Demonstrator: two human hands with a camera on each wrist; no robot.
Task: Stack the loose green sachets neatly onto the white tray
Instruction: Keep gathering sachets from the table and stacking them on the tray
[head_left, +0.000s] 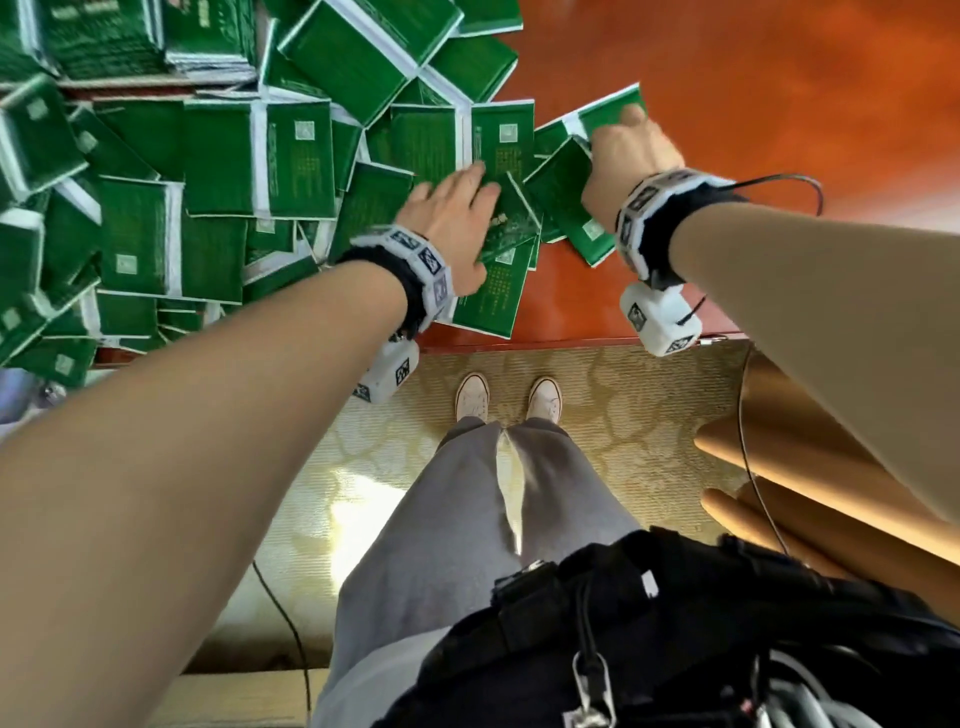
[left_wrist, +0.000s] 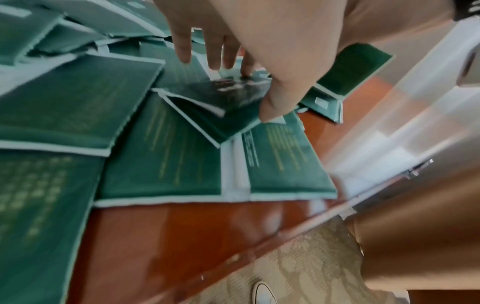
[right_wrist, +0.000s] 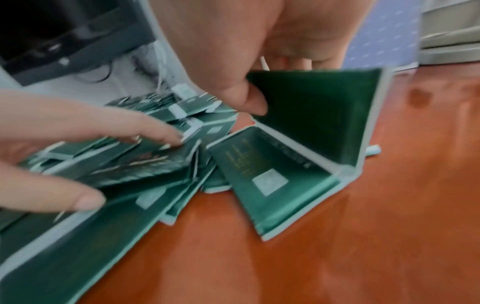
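From the head view, a wide heap of green sachets (head_left: 218, 156) sprawls over the red-brown worktop (head_left: 753, 78). The left hand (head_left: 452, 218) lies on the heap's near edge, fingers spread, while the right hand (head_left: 626, 156) grips a linked pair of sachets (head_left: 566, 192) at the heap's right side. Neater piles (head_left: 104, 36) stand at the far left; whether a white tray lies under them cannot be told.

In the left wrist view, the left hand (left_wrist: 259, 51) pinches a small bundle of sachets (left_wrist: 221, 107) between thumb and fingertips, its edge tilted up off the ones beneath.

In the right wrist view, the right hand (right_wrist: 246, 61) has thumb and fingers closed round the upper sachet of the folded pair (right_wrist: 311, 123), which stands up while its lower half rests on the worktop (right_wrist: 363, 226).

Judging by the heap, most of the work is left: gathering is under way, and far more sachets lie loose than stacked.
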